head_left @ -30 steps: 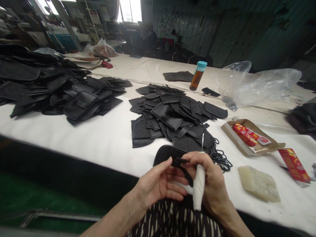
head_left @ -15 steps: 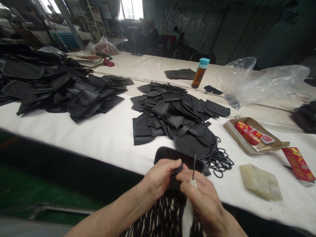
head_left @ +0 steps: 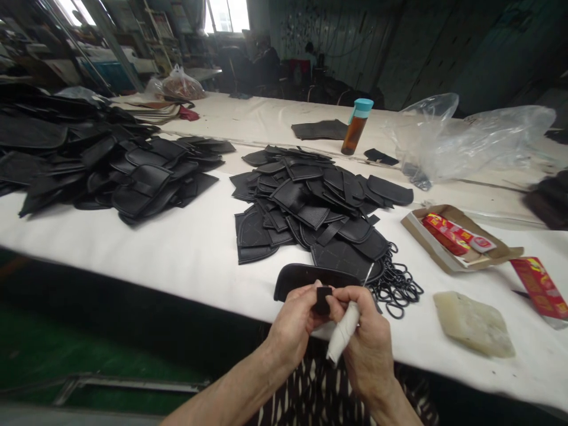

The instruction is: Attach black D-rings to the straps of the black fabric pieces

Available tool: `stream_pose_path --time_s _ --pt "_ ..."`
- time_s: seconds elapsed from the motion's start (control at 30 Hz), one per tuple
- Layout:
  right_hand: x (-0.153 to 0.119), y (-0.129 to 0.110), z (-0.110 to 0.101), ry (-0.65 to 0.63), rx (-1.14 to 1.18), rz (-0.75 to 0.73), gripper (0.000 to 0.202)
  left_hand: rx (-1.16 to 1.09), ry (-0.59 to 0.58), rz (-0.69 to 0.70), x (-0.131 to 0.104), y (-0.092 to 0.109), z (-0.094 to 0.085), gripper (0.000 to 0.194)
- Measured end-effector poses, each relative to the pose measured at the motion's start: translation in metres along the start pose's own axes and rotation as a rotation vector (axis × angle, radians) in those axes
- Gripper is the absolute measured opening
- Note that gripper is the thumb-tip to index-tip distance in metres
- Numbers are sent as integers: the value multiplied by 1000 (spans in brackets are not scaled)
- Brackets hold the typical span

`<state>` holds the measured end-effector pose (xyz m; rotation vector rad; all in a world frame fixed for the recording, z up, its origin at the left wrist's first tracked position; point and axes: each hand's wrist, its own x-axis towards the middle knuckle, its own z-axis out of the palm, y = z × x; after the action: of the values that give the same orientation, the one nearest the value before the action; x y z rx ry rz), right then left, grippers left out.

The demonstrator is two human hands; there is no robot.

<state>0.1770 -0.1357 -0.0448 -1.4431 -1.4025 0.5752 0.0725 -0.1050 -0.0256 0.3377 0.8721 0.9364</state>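
Note:
Near the table's front edge, my left hand [head_left: 295, 322] is closed on a black leather piece [head_left: 306, 276], pinching its short strap [head_left: 323, 300]. My right hand [head_left: 366, 331] is closed around a tool with a white wrapped handle [head_left: 344, 334] and a thin metal shaft pointing up and right. Its fingertips also touch the strap, close to my left fingertips. Just behind both hands lies a heap of black leather pieces [head_left: 302, 198]. Black metal rings [head_left: 397, 284] lie in a cluster right of my right hand.
A second black heap [head_left: 142, 171] covers the left of the table. An open cardboard box [head_left: 461, 260] with red packets, a yellowish block [head_left: 474, 324] and a red packet [head_left: 539, 290] lie at the right. Farther back are a bottle [head_left: 356, 127] and a clear plastic bag [head_left: 479, 142].
The tool in my right hand has tilted, its shaft now leaning right and its handle end swung up from my lap. The leather strap stands more upright between my fingers. The view has shifted slightly.

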Motion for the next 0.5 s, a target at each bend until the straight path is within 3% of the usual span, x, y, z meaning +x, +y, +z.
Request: stream_pose_path --time_s 0.2,0.37,0.5 --pt "0 -1 2 11 -35 19 7 -43 -50 45 -7 -6 -3 40" --pt "-2 1 0 -9 -12 59 8 100 -117 139 -12 -13 -6 19" --pt "-3 3 0 -31 3 88 8 173 -151 154 -13 -15 -5 18"
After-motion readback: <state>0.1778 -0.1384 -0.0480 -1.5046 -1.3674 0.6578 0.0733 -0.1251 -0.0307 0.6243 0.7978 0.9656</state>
